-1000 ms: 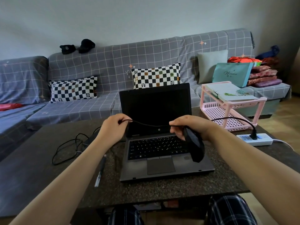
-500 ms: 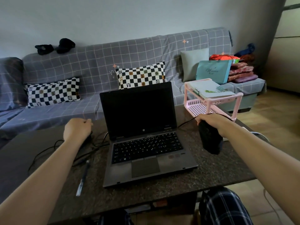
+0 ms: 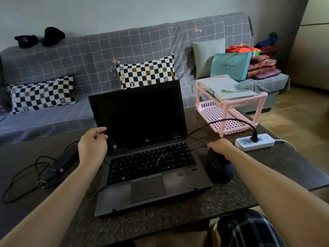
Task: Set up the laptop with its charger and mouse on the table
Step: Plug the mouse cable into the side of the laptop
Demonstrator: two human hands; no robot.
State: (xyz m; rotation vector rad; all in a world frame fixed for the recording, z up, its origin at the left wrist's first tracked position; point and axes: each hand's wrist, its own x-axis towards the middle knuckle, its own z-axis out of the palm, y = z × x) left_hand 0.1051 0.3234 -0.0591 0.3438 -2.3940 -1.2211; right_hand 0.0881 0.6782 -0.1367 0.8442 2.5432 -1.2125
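Observation:
The open grey laptop [image 3: 147,157] stands mid-table with a dark screen. My right hand [image 3: 221,146] grips the front end of the black mouse [image 3: 219,168], which lies on the table just right of the laptop. The thin mouse cable [image 3: 161,156] trails across the keyboard to my left hand [image 3: 92,145], which pinches it by the laptop's left hinge, its plug [image 3: 114,145] dangling below the fingers. The black charger brick [image 3: 62,164] lies left of the laptop among its looped cord.
A white power strip [image 3: 254,144] with a black plug in it sits at the table's right. Behind it stands a pink two-tier rack [image 3: 229,104] holding books. A grey sofa with cushions runs behind the table [image 3: 178,216].
My right hand has lowered the mouse onto the table beside the laptop. My left hand has moved from the charger side to the laptop's left hinge, holding the cable's plug end.

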